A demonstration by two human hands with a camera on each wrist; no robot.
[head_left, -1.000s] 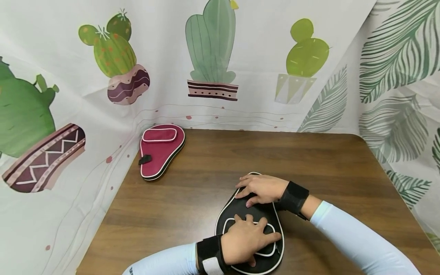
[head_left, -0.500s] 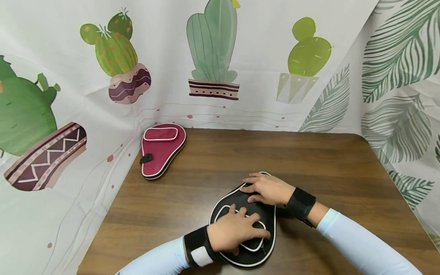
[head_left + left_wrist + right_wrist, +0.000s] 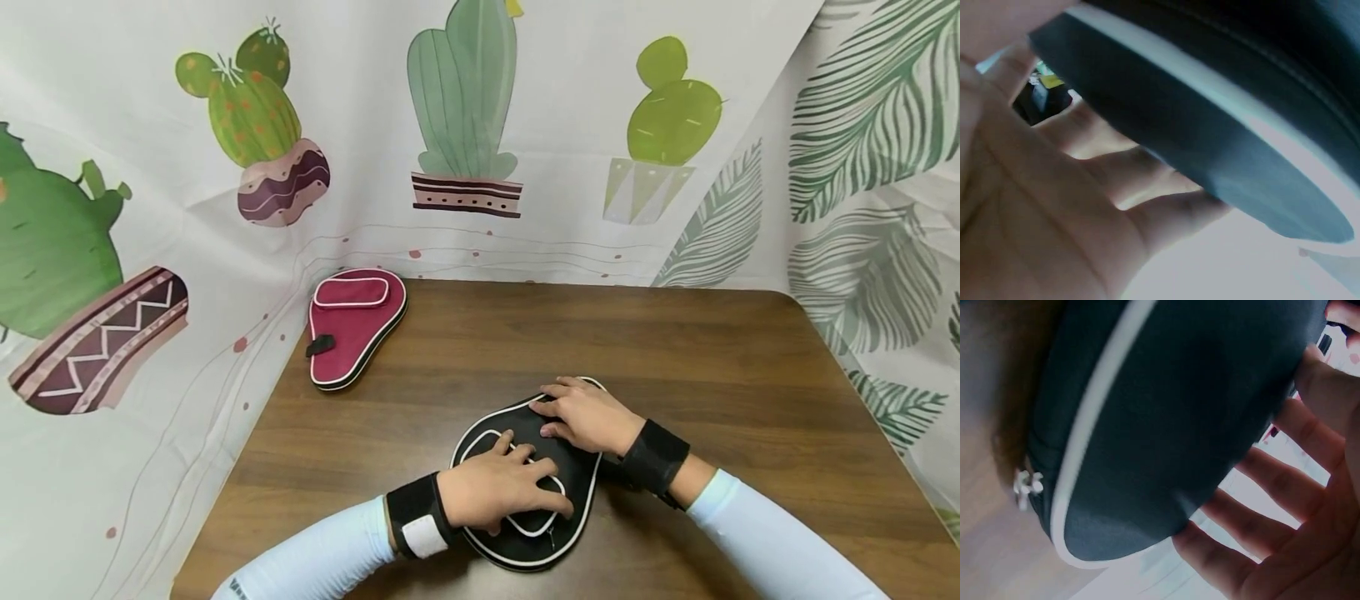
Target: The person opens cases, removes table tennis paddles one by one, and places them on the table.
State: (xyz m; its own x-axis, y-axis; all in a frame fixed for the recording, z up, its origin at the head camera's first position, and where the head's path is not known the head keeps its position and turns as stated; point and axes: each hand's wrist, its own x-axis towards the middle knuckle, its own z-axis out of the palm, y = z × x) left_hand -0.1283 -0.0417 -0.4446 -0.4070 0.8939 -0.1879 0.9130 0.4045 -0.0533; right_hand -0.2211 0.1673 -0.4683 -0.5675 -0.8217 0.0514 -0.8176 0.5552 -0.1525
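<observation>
A black paddle-shaped zip case (image 3: 532,429) with white piping lies on the table, narrow end pointing to the upper right. My left hand (image 3: 498,490) rests with spread fingers on the wide end, over the white-outlined pocket. On the narrow end lies my right hand (image 3: 592,417), fingers extended across the top. The left wrist view shows my left fingers (image 3: 1179,215) against the dark surface beside a white-piped edge. In the right wrist view a metal zipper pull (image 3: 1027,484) sits on the case's side, away from my right fingertips. The contents of the case are hidden.
A similar crimson case (image 3: 360,329) with white piping and a black strap lies at the table's back left corner. The brown wooden table (image 3: 712,350) ends at a hanging cloth (image 3: 562,242) printed with cacti and leaves.
Under my hands the black case has turned, its wide end moving left and up and its narrow end to the right. My left hand has shifted left with it; my right hand slightly right.
</observation>
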